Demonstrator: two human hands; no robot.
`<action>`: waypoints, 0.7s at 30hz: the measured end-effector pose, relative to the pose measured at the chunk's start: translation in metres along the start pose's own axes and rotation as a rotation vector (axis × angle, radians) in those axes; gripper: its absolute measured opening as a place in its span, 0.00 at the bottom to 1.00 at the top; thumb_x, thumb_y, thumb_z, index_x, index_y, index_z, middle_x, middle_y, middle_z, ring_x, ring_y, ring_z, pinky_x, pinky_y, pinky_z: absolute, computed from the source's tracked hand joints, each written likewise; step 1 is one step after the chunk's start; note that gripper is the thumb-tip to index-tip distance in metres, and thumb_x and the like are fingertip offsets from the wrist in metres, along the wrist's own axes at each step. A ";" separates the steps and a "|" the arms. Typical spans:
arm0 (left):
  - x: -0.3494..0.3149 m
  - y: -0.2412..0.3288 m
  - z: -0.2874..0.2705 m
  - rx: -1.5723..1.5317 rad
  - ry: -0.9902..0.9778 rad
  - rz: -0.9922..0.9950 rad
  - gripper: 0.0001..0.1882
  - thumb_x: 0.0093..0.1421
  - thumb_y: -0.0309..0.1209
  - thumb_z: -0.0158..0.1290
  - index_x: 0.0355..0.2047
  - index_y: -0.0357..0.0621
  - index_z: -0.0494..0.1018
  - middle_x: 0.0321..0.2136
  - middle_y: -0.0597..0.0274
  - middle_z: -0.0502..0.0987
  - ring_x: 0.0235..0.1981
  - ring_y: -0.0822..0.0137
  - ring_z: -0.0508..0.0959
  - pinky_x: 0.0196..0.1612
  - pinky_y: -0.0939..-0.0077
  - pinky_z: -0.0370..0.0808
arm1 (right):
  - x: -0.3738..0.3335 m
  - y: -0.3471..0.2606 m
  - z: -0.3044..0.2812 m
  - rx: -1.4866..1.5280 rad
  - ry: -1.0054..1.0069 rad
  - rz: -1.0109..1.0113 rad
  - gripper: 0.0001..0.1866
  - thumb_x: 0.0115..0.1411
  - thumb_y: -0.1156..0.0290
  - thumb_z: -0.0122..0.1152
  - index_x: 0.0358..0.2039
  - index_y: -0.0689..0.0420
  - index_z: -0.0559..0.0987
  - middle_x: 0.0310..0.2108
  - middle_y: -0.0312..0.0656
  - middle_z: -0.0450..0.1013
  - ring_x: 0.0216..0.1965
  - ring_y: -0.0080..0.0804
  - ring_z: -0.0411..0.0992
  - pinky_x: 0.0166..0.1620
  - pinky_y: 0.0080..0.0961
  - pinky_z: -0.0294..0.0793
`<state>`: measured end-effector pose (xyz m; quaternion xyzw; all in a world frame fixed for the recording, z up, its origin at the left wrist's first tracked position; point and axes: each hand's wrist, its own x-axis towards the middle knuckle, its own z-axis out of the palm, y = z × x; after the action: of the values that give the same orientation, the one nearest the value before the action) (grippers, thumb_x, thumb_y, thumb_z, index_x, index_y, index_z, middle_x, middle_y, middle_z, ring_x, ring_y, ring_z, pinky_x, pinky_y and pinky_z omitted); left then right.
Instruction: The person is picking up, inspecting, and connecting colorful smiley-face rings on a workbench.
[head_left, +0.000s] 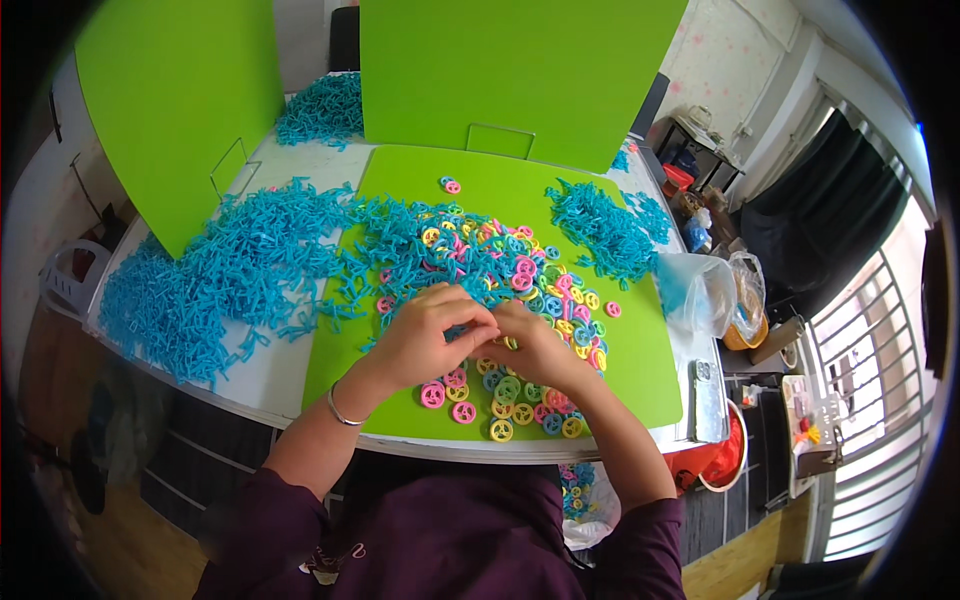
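Note:
My left hand [432, 335], with a silver bangle on its wrist, and my right hand [535, 348] meet fingertip to fingertip above the near half of a green mat [640, 385]. Both are closed in a pinch. A bit of yellow shows by the right fingers, but what they hold is mostly hidden. Just below them lie small plastic spoked wheels in pink, yellow, green and blue, among them a pink wheel [463, 412] and a yellow wheel [501, 430]. Beyond the hands, more wheels mix with a heap of blue forked plastic pieces [395, 240].
A large blue heap [225, 275] covers the table's left side; a smaller blue pile [600, 228] is at the right. Upright green boards [520, 70] stand at the back and left. A phone [710, 400] and a clear plastic bag [695, 290] sit along the right edge.

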<state>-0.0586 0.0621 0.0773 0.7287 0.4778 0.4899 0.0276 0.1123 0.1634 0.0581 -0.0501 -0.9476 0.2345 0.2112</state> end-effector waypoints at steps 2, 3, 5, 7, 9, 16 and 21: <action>-0.003 0.004 -0.001 -0.071 -0.089 0.017 0.05 0.48 0.27 0.62 0.27 0.46 0.77 0.24 0.65 0.75 0.28 0.65 0.74 0.31 0.74 0.71 | -0.002 -0.011 -0.013 0.341 0.242 0.353 0.07 0.55 0.75 0.62 0.35 0.60 0.79 0.34 0.40 0.72 0.34 0.26 0.70 0.37 0.26 0.70; -0.004 0.006 0.000 -0.142 -0.178 0.034 0.06 0.48 0.29 0.63 0.27 0.47 0.78 0.24 0.66 0.75 0.28 0.65 0.74 0.32 0.73 0.72 | -0.006 0.002 -0.013 0.359 0.364 0.302 0.06 0.59 0.73 0.59 0.34 0.61 0.78 0.32 0.36 0.73 0.33 0.19 0.68 0.35 0.22 0.67; -0.009 0.005 0.010 -0.113 -0.256 0.079 0.08 0.48 0.31 0.63 0.29 0.47 0.78 0.25 0.66 0.75 0.30 0.65 0.74 0.34 0.72 0.73 | -0.012 0.009 -0.024 0.490 0.462 0.442 0.06 0.60 0.71 0.57 0.34 0.61 0.78 0.31 0.34 0.73 0.33 0.18 0.67 0.35 0.20 0.66; -0.015 0.011 0.019 -0.014 -0.381 0.060 0.12 0.49 0.36 0.62 0.33 0.49 0.78 0.30 0.64 0.73 0.35 0.65 0.74 0.39 0.70 0.73 | -0.018 0.018 -0.029 0.576 0.599 0.560 0.10 0.64 0.66 0.53 0.34 0.59 0.78 0.32 0.31 0.75 0.32 0.16 0.67 0.35 0.15 0.65; -0.025 0.002 0.030 0.029 -0.402 0.115 0.12 0.49 0.36 0.62 0.34 0.49 0.79 0.31 0.64 0.73 0.36 0.64 0.73 0.39 0.69 0.73 | -0.024 0.019 -0.033 0.640 0.601 0.554 0.10 0.64 0.66 0.52 0.35 0.59 0.77 0.33 0.34 0.75 0.31 0.18 0.67 0.35 0.17 0.65; -0.018 -0.009 0.036 -0.040 -0.339 -0.059 0.08 0.51 0.32 0.60 0.30 0.44 0.77 0.27 0.64 0.75 0.30 0.66 0.76 0.36 0.72 0.74 | -0.028 0.016 -0.034 1.390 0.554 0.780 0.13 0.67 0.61 0.47 0.42 0.57 0.73 0.28 0.38 0.72 0.32 0.25 0.69 0.36 0.25 0.70; -0.011 -0.009 0.032 -0.453 -0.117 -0.567 0.07 0.57 0.29 0.57 0.30 0.38 0.74 0.23 0.63 0.77 0.23 0.75 0.76 0.28 0.82 0.73 | -0.014 -0.003 -0.033 1.431 0.575 0.873 0.16 0.67 0.60 0.46 0.43 0.59 0.72 0.29 0.37 0.71 0.32 0.25 0.70 0.37 0.25 0.71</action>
<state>-0.0413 0.0725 0.0482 0.5693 0.5378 0.5137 0.3504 0.1385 0.1719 0.0804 -0.3201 -0.3803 0.8090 0.3137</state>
